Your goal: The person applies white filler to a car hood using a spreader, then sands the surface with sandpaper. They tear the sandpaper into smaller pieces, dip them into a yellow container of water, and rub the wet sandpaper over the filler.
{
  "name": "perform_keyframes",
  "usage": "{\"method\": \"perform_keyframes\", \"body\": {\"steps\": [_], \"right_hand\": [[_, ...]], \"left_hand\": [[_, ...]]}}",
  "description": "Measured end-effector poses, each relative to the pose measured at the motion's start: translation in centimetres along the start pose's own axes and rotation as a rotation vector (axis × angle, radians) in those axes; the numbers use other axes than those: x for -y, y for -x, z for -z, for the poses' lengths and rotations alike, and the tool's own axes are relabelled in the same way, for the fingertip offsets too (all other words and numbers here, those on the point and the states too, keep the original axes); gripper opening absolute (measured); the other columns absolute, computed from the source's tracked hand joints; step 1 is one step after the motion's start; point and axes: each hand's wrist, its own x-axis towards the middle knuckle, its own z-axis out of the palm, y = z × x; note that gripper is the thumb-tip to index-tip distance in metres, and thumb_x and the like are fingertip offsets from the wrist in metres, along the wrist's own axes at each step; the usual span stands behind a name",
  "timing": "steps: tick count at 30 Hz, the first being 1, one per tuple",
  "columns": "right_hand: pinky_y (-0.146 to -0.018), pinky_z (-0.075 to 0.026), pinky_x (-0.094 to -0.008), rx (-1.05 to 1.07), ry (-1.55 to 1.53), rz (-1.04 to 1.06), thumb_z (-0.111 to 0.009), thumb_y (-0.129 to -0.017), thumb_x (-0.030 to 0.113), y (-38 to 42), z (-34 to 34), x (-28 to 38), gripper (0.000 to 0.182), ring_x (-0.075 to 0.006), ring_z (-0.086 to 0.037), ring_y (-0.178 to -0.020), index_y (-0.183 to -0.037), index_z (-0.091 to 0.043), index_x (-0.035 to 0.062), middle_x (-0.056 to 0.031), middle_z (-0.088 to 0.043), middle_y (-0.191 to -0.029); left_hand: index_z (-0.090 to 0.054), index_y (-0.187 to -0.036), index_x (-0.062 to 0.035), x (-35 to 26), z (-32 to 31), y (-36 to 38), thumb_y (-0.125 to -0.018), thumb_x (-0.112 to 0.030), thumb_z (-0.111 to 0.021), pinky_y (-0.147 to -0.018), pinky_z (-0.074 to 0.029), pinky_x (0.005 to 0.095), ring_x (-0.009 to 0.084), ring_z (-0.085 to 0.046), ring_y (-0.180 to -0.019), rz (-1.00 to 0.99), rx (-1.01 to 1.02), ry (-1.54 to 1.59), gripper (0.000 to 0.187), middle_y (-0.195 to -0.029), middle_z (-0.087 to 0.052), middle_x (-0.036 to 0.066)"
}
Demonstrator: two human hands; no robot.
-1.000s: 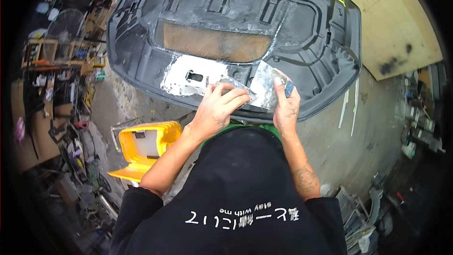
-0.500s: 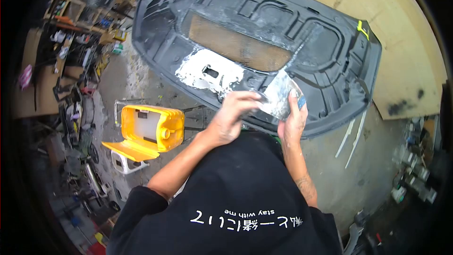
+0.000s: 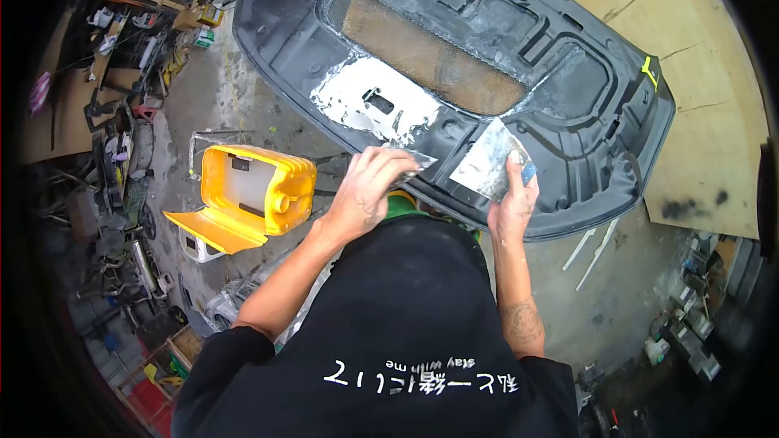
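My left hand (image 3: 367,191) is closed around a thin flat metal scraper (image 3: 424,161), whose blade points right over the near edge of the panel. In my right hand (image 3: 513,203) is a flat metal plate (image 3: 485,164) smeared with white and grey putty, tilted, my thumb on its face. The scraper and plate are apart. Beyond them lies a large black car hood (image 3: 462,49), ribbed side up. White putty (image 3: 345,105) covers an area around a small slot in it, left of the plate. A brown mesh strip (image 3: 430,53) runs beside that patch.
An opened yellow jerry can (image 3: 302,186) stands on the floor to the left. A large plywood sheet (image 3: 698,113) is at the right, with thin white strips (image 3: 596,255) near it. Cluttered parts and tools line the far left. Yellow tape (image 3: 649,75) sticks to the hood's right end.
My left hand with the scraper has moved left, away from the plate. The plate stays in my right hand. The view has shifted slightly.
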Motion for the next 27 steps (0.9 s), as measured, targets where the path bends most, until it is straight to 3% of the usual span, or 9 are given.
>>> {"method": "perform_keyframes", "body": {"steps": [6, 8, 10, 13, 15, 16, 19, 22, 27], "right_hand": [[-0.096, -0.051, -0.0329, 0.034, 0.176, 0.081, -0.062, -0.099, 0.014, -0.8, -1.3, -3.5, 0.035, -0.0183, -0.064, -0.108, -0.128, -0.060, -0.0061, -0.0096, -0.067, -0.118], [-0.097, -0.051, -0.0350, -0.042, 0.167, -0.002, -0.061, -0.099, 0.014, -2.0, -1.0, -3.8, 0.034, -0.0197, -0.065, -0.110, -0.128, -0.060, -0.0053, -0.0105, -0.067, -0.120], [-0.098, -0.052, -0.0383, -0.212, -0.078, -0.093, -0.062, -0.099, 0.013, -3.6, -1.1, -2.7, 0.034, -0.0219, -0.065, -0.113, -0.128, -0.060, -0.0032, -0.0114, -0.068, -0.121], [-0.098, -0.053, -0.0414, -0.177, -0.121, -0.009, -0.063, -0.098, 0.014, -5.6, -0.7, -0.2, 0.033, -0.0229, -0.066, -0.112, -0.128, -0.060, 0.0004, -0.0102, -0.067, -0.123], [-0.097, -0.053, -0.0408, -0.167, -0.124, -0.034, -0.063, -0.098, 0.015, -6.6, 0.3, 0.5, 0.034, -0.0217, -0.066, -0.111, -0.129, -0.059, 0.0012, -0.0090, -0.067, -0.122], [-0.097, -0.053, -0.0408, -0.154, -0.120, -0.050, -0.063, -0.098, 0.015, -7.2, 0.9, 0.6, 0.034, -0.0217, -0.066, -0.111, -0.129, -0.059, 0.0012, -0.0090, -0.067, -0.122], [-0.096, -0.053, -0.0398, -0.097, -0.109, -0.089, -0.063, -0.098, 0.017, -8.8, 3.2, 0.6, 0.034, -0.0214, -0.066, -0.111, -0.128, -0.060, 0.0017, -0.0079, -0.068, -0.122], [-0.099, -0.051, -0.0395, -0.047, -0.101, -0.128, -0.063, -0.098, 0.017, -11.1, 6.2, 0.8, 0.034, -0.0222, -0.065, -0.113, -0.128, -0.060, 0.0015, -0.0083, -0.067, -0.123], [-0.100, -0.050, -0.0391, 0.027, -0.034, -0.217, -0.060, -0.099, 0.016, -16.4, 11.6, 1.7, 0.038, -0.0230, -0.063, -0.115, -0.133, -0.056, -0.0001, -0.0097, -0.064, -0.125]], "left_hand": [[-0.063, -0.116, -0.0109, 2.0, -1.2, -2.0, -0.071, 0.005, -0.056, -0.094, -0.040, 0.0404, 0.0269, -0.055, -0.113, -0.139, 0.170, -0.088, 0.048, -0.121, -0.063, 0.001], [-0.064, -0.114, -0.0124, 3.3, -1.0, -1.5, -0.070, 0.006, -0.056, -0.095, -0.040, 0.0407, 0.0264, -0.055, -0.114, -0.141, 0.238, -0.077, 0.049, -0.120, -0.064, 0.000], [-0.065, -0.111, -0.0111, 5.3, -1.5, -0.2, -0.068, 0.010, -0.054, -0.096, -0.041, 0.0405, 0.0279, -0.057, -0.110, -0.068, 0.320, 0.019, 0.048, -0.120, -0.065, 0.000], [-0.063, -0.115, -0.0085, 7.1, -2.4, 1.3, -0.068, 0.016, -0.048, -0.098, -0.043, 0.0383, 0.0247, -0.060, -0.111, 0.101, 0.227, 0.216, 0.055, -0.119, -0.065, 0.005], [-0.059, -0.121, -0.0064, 7.6, -2.9, 1.4, -0.065, 0.016, -0.041, -0.100, -0.043, 0.0342, 0.0233, -0.059, -0.116, 0.454, 0.018, 0.649, 0.063, -0.115, -0.063, 0.008], [-0.058, -0.124, -0.0049, 8.2, -3.1, 1.1, -0.070, 0.012, -0.041, -0.101, -0.044, 0.0286, 0.0152, -0.056, -0.120, 0.496, 0.009, 0.694, 0.059, -0.118, -0.062, 0.007], [-0.059, -0.123, -0.0048, 9.1, -4.0, 0.0, -0.063, 0.014, -0.047, -0.087, -0.048, 0.0260, 0.0130, -0.059, -0.111, 0.783, -0.027, 1.002, 0.064, -0.118, -0.060, 0.004], [-0.060, -0.124, -0.0022, 7.9, -5.4, -0.3, -0.063, 0.016, -0.044, -0.089, -0.049, 0.0269, 0.0164, -0.059, -0.113, 1.013, -0.212, 1.317, 0.066, -0.121, -0.059, 0.005], [-0.052, -0.134, -0.0019, 6.4, -9.9, -1.1, -0.067, 0.017, -0.048, -0.084, -0.051, 0.0278, 0.0189, -0.063, -0.107, 1.034, -0.476, 1.524, 0.070, -0.123, -0.059, 0.010]]}}
